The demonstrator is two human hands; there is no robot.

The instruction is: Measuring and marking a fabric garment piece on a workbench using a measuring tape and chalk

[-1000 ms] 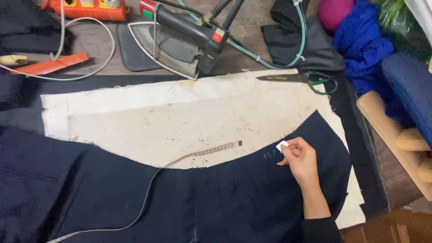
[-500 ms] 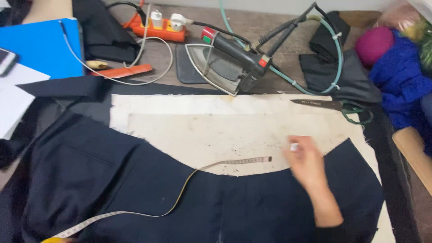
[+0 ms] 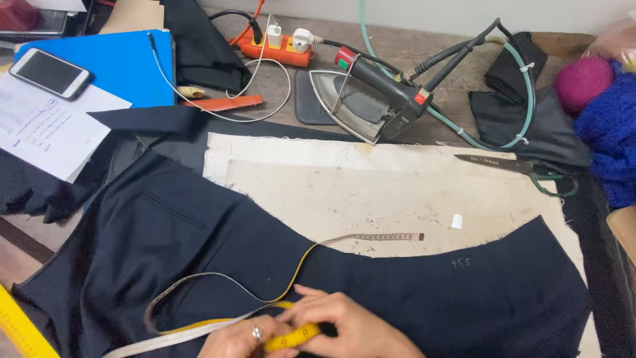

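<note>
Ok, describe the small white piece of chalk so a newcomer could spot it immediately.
Start at the pale pressing cloth spread across the table, above the dark navy fabric. The chalk lies near the cloth's right side, just above the navy edge and right of the tape measure tip. It is the only small white block there.

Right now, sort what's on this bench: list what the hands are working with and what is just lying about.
In use:
left hand
right hand
tape measure, in the grip of both hands
dark cloth, under the hands
chalk, beside the cloth's marked edge

Lying about:
iron
scissors
phone
blue folder
power strip
yarn
</note>
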